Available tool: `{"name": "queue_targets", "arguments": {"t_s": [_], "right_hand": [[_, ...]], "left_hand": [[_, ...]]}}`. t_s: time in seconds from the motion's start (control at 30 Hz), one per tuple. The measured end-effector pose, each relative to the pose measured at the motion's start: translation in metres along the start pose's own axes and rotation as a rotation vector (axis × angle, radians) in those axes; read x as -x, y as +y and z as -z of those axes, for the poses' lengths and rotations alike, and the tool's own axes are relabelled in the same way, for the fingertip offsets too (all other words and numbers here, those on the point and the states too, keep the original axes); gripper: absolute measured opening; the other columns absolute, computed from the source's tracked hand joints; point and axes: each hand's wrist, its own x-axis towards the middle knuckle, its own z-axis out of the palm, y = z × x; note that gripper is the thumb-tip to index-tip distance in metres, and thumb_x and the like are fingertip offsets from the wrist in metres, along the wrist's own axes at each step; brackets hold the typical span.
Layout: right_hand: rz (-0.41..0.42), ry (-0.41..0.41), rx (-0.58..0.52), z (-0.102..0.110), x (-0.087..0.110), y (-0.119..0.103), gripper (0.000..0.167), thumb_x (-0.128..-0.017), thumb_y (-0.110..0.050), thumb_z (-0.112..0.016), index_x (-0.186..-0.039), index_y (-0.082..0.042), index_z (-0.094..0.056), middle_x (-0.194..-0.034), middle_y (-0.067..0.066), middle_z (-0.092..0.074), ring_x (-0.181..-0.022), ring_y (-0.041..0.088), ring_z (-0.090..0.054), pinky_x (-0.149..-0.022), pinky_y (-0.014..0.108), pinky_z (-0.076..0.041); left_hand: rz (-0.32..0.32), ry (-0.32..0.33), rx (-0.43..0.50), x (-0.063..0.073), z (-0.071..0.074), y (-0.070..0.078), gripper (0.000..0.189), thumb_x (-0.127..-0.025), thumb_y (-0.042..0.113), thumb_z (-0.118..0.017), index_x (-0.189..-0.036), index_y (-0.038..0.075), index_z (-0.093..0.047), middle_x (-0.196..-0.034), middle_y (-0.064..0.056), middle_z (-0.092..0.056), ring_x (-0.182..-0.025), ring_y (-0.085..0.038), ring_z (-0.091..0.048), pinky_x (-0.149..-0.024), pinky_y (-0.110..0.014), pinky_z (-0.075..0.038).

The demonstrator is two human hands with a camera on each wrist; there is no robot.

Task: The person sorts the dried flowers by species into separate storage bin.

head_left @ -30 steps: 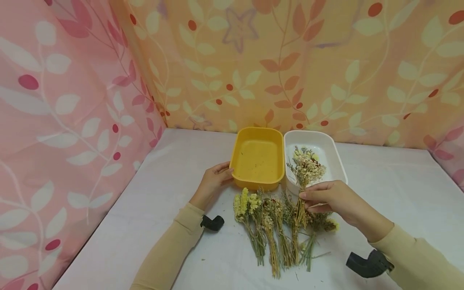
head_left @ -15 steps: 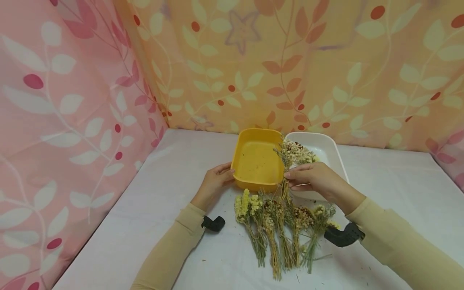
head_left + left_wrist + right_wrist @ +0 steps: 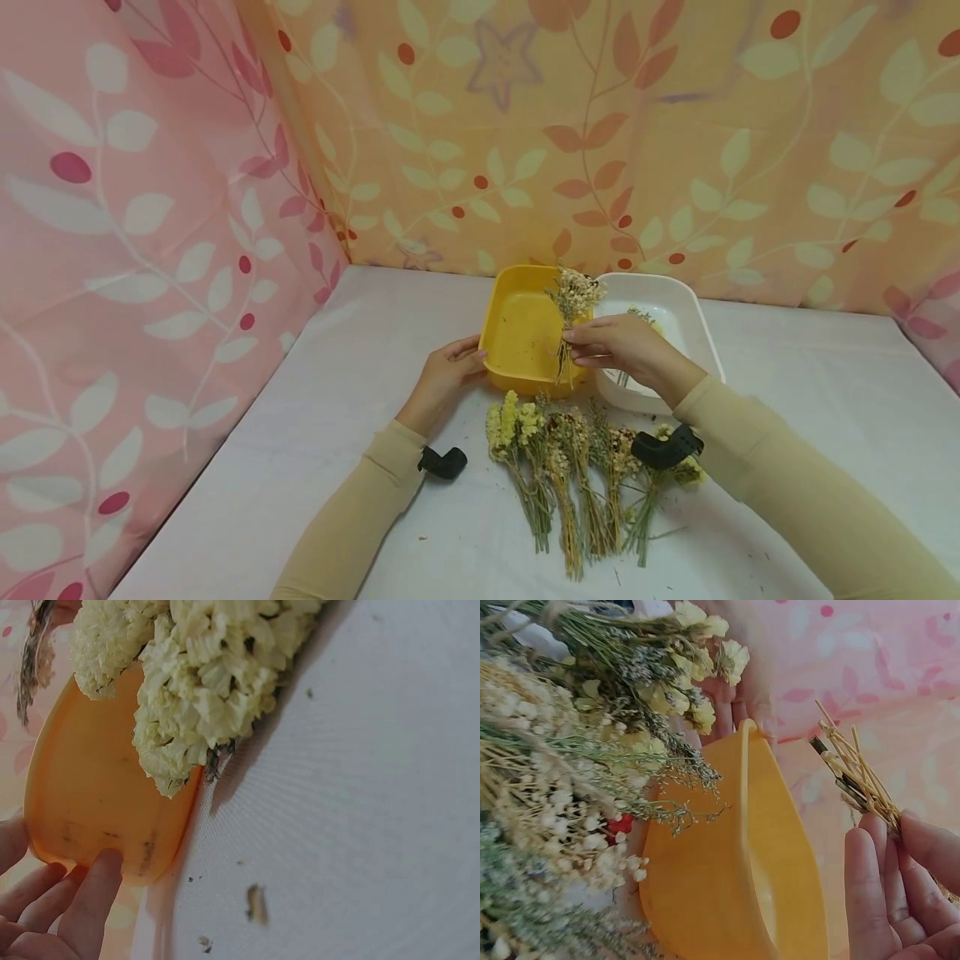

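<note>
My right hand (image 3: 626, 346) pinches a small bunch of dried flowers (image 3: 577, 292) by its tied stems, between thumb and fingertips. Cream blossoms point up and away, and the bunch overlaps the right side of a yellow plastic container (image 3: 517, 329). In the right wrist view the cut stem ends (image 3: 862, 780) stick out from the fingers, beside the container's rim. My left hand (image 3: 446, 371) grips that container at its near left corner, thumb at the rim and fingers against the outer wall. A white container (image 3: 705, 346) adjoins it on the right, with yellow-green dried flowers (image 3: 647, 318) inside, partly hidden by my right hand.
Several dried flower bunches (image 3: 570, 492) lie in a row in front of the containers, stems toward me. Pale yellow blossoms (image 3: 217, 690) loom close in the left wrist view. Plant crumbs dot the white tablecloth (image 3: 420, 533). Patterned fabric (image 3: 465, 142) hangs behind the table.
My right hand has carried the bunch left and away from me, from the front of the white container to above the yellow one. The left hand stays at the yellow container's corner.
</note>
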Motion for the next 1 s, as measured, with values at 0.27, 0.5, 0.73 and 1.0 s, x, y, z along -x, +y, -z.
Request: {"name": "queue_targets", "arguments": {"t_s": [0.27, 0.5, 0.73, 1.0], "right_hand": [[-0.02, 0.007, -0.043, -0.006, -0.021, -0.002, 0.045, -0.098, -0.017, -0.064, -0.133, 0.01, -0.056, -0.086, -0.005, -0.073, -0.078, 0.006, -0.072, -0.083, 0.024, -0.062], [-0.048, 0.015, -0.047, -0.01, -0.038, 0.003, 0.045, -0.098, -0.016, -0.064, -0.133, 0.01, -0.056, -0.083, -0.006, -0.071, -0.077, 0.007, -0.07, -0.082, 0.023, -0.063], [-0.082, 0.047, -0.075, -0.022, -0.055, 0.004, 0.039, -0.097, -0.013, -0.065, -0.128, 0.01, -0.058, -0.08, -0.003, -0.069, -0.073, 0.008, -0.069, -0.077, 0.023, -0.063], [-0.131, 0.065, -0.097, -0.032, -0.074, 0.006, 0.038, -0.097, -0.012, -0.064, -0.129, 0.008, -0.06, -0.076, -0.002, -0.07, -0.068, 0.009, -0.07, -0.078, 0.026, -0.064]], "left_hand": [[-0.001, -0.003, 0.0, -0.001, -0.001, -0.001, 0.045, -0.098, 0.015, -0.064, -0.142, 0.007, -0.054, -0.142, -0.016, -0.058, -0.126, -0.031, -0.06, -0.106, -0.044, -0.054], [-0.009, -0.027, 0.004, -0.001, -0.002, -0.001, 0.048, -0.099, 0.014, -0.062, -0.145, 0.007, -0.051, -0.146, -0.016, -0.055, -0.131, -0.034, -0.056, -0.105, -0.045, -0.053], [-0.009, -0.013, 0.002, -0.001, -0.003, 0.0, 0.049, -0.098, 0.012, -0.063, -0.146, 0.009, -0.05, -0.145, -0.015, -0.055, -0.129, -0.032, -0.058, -0.103, -0.045, -0.055], [-0.02, 0.002, -0.017, -0.002, -0.001, -0.001, 0.05, -0.098, 0.012, -0.063, -0.146, 0.009, -0.05, -0.145, -0.016, -0.055, -0.128, -0.033, -0.059, -0.101, -0.043, -0.056]]}}
